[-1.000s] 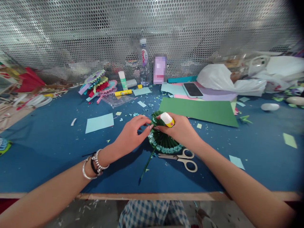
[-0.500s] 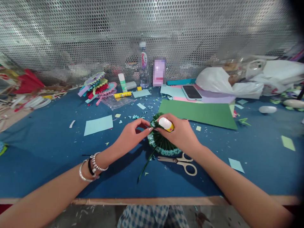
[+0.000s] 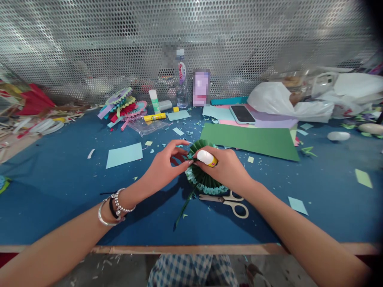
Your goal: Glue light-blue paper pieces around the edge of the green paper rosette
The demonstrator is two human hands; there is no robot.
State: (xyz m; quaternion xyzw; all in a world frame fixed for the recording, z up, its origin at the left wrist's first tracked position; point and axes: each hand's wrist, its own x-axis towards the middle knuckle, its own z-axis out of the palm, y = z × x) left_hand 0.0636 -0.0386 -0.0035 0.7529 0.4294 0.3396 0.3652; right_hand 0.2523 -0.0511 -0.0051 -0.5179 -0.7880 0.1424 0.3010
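A round, pleated dark green paper fan with a light blue fringed edge lies on the blue table, its middle partly covered by my fingers. My right hand is wrapped round a glue stick with a white end and yellow body, held over the fan. At the fan's left side, my left hand has its thumb and some bent fingers on the paper edge, with the index finger raised. A thin green strip trails from the fan toward me. Scissors with pale handles lie just below it, blades partly open.
Green paper and a phone lie behind my right hand. Light blue paper is to the left. Farther back are pleated coloured papers, a yellow glue stick, a water bottle and white plastic bags.
My left index finger has lifted away from the thumb, spreading the hand a little. The glue stick in my right hand has shifted slightly left.
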